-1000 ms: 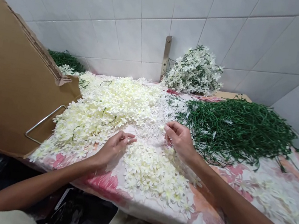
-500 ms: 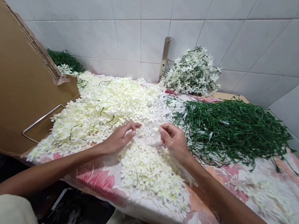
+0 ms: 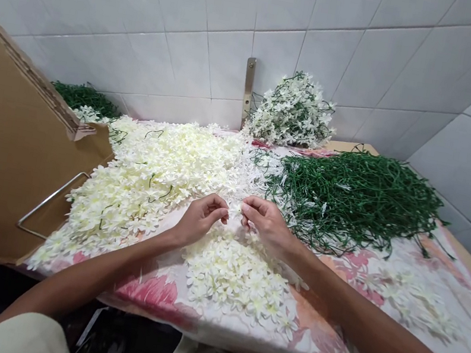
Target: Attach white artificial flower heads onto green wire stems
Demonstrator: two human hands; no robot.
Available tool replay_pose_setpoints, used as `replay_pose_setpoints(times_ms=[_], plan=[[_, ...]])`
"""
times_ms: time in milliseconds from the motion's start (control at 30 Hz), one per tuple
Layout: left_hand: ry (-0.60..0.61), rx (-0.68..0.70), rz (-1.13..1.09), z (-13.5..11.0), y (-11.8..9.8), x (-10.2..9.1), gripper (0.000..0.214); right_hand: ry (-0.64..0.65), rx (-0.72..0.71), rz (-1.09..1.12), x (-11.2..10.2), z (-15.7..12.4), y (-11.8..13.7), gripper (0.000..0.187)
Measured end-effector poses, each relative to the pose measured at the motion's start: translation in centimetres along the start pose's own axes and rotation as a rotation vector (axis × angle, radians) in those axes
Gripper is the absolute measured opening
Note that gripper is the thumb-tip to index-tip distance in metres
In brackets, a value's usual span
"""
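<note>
My left hand (image 3: 200,219) and my right hand (image 3: 264,223) meet above the floral cloth (image 3: 148,293), fingertips nearly touching. Both pinch a small white artificial flower (image 3: 235,208), partly hidden by my fingers. Just beyond them lies a tangle of thin white flower strands (image 3: 254,173). A small pile of cream artificial flowers (image 3: 236,279) sits below my hands, and a larger heap of them (image 3: 150,174) spreads to the left. To the right of my right hand lies a mound of green wire stems (image 3: 349,198).
A bunch of assembled white flowers on green stems (image 3: 294,111) rests against the tiled wall (image 3: 192,55) beside a metal bracket (image 3: 248,88). A smaller green bunch (image 3: 86,98) lies behind a cardboard sheet (image 3: 3,162) with a metal wire handle (image 3: 48,202).
My hands have moved closer together, and my left hand has risen to meet my right over the small flower. The view has also shifted slightly to the right.
</note>
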State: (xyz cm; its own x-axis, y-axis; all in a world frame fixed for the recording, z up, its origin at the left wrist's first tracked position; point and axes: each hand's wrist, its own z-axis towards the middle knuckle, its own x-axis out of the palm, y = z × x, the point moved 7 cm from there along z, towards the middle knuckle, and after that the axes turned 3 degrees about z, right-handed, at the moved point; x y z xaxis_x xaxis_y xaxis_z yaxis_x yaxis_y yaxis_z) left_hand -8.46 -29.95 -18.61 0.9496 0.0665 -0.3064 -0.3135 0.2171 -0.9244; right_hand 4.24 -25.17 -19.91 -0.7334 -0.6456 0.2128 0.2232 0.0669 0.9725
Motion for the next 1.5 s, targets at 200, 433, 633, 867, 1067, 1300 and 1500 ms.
replay_pose_setpoints(times_ms=[200, 433, 633, 867, 1067, 1300, 1500], plan=[[0.011, -0.007, -0.040, -0.3, 0.2, 0.7, 0.027, -0.015, 0.003, -0.100, 0.7, -0.4, 0.0, 0.033], [-0.066, 0.048, 0.154, -1.0, -0.2, 0.5, 0.013, -0.162, -0.083, -0.293, 0.6, -1.3, 0.1, 0.022], [-0.118, 0.050, 0.195, -1.0, -0.5, -0.1, 0.013, -0.114, -0.154, -0.538, 1.8, -2.2, 1.4, 0.019], [-0.119, 0.131, 0.334, -1.0, -1.2, -0.8, 0.011, -0.116, -0.355, -0.866, 1.9, -2.0, 2.0, 0.014], [-0.038, 0.189, 0.408, -1.0, -1.7, -0.7, 0.014, -0.052, -0.615, -1.074, 2.7, -2.4, 2.3, 0.020], [-0.056, 0.216, 0.443, -1.1, -2.0, -0.6, 0.014, 0.002, -0.728, -1.283, 3.5, -2.9, 2.2, 0.024], [-0.063, 0.192, 0.434, -1.3, -1.7, -0.2, 0.015, -0.002, -0.811, -1.376, 4.0, -3.1, 2.2, 0.027]])
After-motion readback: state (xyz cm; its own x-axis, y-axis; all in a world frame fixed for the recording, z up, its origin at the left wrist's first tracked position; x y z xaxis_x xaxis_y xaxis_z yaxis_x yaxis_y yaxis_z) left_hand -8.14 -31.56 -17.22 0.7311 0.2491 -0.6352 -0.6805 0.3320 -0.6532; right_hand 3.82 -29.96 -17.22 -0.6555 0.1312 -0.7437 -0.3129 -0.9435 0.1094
